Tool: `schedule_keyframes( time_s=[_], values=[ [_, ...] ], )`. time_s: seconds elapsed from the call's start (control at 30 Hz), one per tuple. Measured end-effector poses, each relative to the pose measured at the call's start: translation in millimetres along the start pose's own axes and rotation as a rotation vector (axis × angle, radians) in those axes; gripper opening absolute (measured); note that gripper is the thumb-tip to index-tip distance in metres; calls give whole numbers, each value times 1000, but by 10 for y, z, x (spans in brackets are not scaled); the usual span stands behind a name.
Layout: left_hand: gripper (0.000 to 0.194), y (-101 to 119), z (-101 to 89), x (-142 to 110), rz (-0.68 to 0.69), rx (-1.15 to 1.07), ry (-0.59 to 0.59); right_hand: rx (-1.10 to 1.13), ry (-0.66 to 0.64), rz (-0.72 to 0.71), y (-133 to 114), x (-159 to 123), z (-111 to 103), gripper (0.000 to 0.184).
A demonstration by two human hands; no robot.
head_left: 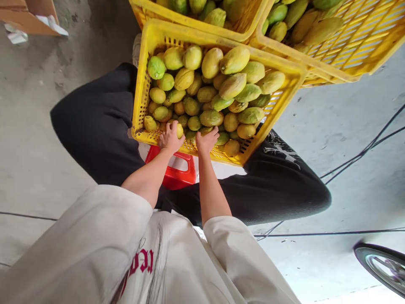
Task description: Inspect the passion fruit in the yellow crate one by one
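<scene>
In front of me, a yellow plastic crate (218, 39) holds many yellow and green lemons (205, 93), some round and some long. My left hand (170, 137) is at the crate's near side, its fingers curled round a yellow lemon (180, 131). A little to the right, my right hand (207, 141) reaches over the near rim. Its thumb and fingers are bent round a greenish lemon (206, 130), which the hand partly hides. Other lemons lie close against both hands.
Two more yellow crates (199, 21) (357, 40) with the same fruit stand behind. A red plastic stool (177, 179) is under the near rim, between my legs. A cardboard box (28, 17) is at the far left. Black cables (363, 152) and a wheel (384, 268) are at right.
</scene>
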State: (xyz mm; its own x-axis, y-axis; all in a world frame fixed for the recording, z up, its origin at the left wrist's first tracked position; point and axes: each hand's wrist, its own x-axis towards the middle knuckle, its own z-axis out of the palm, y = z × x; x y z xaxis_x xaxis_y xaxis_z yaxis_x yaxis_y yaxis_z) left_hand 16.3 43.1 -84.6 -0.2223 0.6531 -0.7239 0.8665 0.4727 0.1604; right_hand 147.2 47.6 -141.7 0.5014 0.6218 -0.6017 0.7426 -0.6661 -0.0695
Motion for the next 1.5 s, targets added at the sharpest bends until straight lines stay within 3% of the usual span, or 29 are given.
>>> schedule_keyframes(
  time_s=[0.27, 0.5, 0.67, 0.8, 0.97, 1.5],
  values=[
    [59, 18, 5, -12, -21, -13, -12, -2, 23, -10, 49, 211, 65, 68],
    [60, 46, -14, -44, -45, 20, 18, 232, 27, 40, 251, 400, 97, 52],
    [61, 59, -25, -42, -62, 9, 29, 292, 24, -198, 493, 251, 152, 57],
    [61, 71, -38, -42, -64, -4, 38, 275, 85, -374, 581, 113, 272, 51],
    [59, 80, -72, -49, -72, -17, 50, 250, 215, -555, 577, 132, 378, 52],
    [61, 80, -110, -7, -37, 30, 59, -16, 173, -522, 368, 79, 332, 53]
  ],
)
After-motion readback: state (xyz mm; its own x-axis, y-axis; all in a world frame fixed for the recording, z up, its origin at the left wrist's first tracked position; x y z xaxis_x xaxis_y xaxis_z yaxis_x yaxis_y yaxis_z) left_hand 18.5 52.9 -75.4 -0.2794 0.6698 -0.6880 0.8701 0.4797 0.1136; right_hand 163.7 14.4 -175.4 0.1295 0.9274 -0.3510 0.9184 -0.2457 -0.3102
